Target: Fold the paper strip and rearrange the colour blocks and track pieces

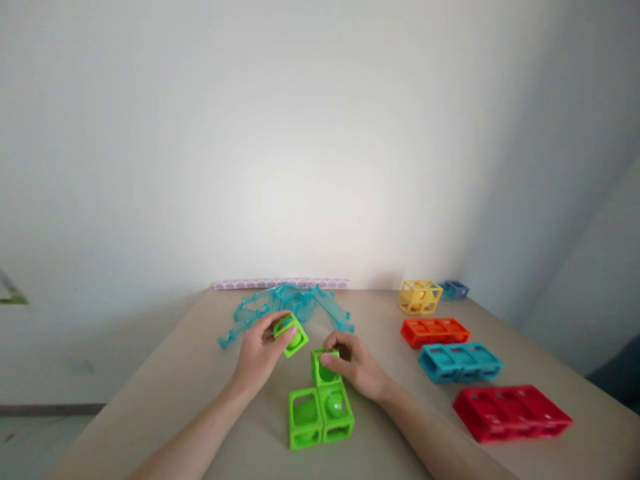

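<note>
Head view: worktop (200,400) carries all items. Red block row (513,413), near right. Joined green blocks (320,413), front centre, in an L; right hand (357,367) has its grip closed on the far block of the L, thumb against the near side. Teal block row (460,363) and orange block row (435,331) lie beyond the red. Translucent blue pieces (300,303) are heaped behind the hands. Yellow frame block (420,297) stands far right. Single green block (291,335), tilted, sits between left hand's (260,353) thumb and fingers, grip clamped, raised beside the L, apart from it.
</note>
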Available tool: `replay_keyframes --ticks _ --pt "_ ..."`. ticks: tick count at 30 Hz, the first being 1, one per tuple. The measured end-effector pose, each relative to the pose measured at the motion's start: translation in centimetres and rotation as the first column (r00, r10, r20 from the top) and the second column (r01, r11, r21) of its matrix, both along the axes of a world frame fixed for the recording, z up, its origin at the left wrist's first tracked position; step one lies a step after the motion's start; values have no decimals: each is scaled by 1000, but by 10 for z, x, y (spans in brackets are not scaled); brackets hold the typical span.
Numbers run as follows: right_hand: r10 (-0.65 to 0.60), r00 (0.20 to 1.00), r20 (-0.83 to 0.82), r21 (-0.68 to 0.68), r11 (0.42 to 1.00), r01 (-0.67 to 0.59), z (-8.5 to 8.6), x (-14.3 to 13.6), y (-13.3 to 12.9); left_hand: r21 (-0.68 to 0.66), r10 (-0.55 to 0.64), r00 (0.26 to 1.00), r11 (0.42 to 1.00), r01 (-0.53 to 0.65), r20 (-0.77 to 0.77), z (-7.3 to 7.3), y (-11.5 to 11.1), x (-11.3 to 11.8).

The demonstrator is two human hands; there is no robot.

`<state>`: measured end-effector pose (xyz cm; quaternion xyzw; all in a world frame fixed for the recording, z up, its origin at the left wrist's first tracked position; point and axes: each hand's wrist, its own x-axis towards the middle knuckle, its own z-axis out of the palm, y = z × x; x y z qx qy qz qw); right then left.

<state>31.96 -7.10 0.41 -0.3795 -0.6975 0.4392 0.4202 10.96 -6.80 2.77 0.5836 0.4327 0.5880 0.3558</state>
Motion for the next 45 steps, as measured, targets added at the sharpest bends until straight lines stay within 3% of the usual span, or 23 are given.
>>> replay_keyframes --ticks 3,6,9,13,18,22,26,37,45 --pt "-48 999 -21 99 994 50 4 0 -2 -113 -21 1000 993 19 -11 1 -1 0" --pt "-80 996 -51 249 964 90 10 0 -6 -273 -197 978 939 209 70 -7 -1 4" --pt "-95 994 -51 351 930 107 15 -1 -10 -341 -330 917 855 390 222 -16 -2 9" --pt "-107 994 5 397 913 96 14 -3 -14 -372 -323 887 819 437 331 -16 -5 13" --pt "-101 991 90 323 944 67 8 -4 -13 -390 -305 847 784 483 436 -7 -8 14" --pt "-82 991 103 206 977 59 6 -4 -11 -331 -428 854 792 512 297 -8 -9 10" --pt "-86 991 104 210 976 62 8 -4 -9 -291 -492 855 804 519 163 -8 -11 8" --pt "37 999 12 37 999 -37 7 -3 -11 -290 -365 927 881 373 84 -6 -9 8" --pt "-24 996 -86 36 999 27 11 -5 -12 -299 -532 825 769 565 192 -14 -10 6"
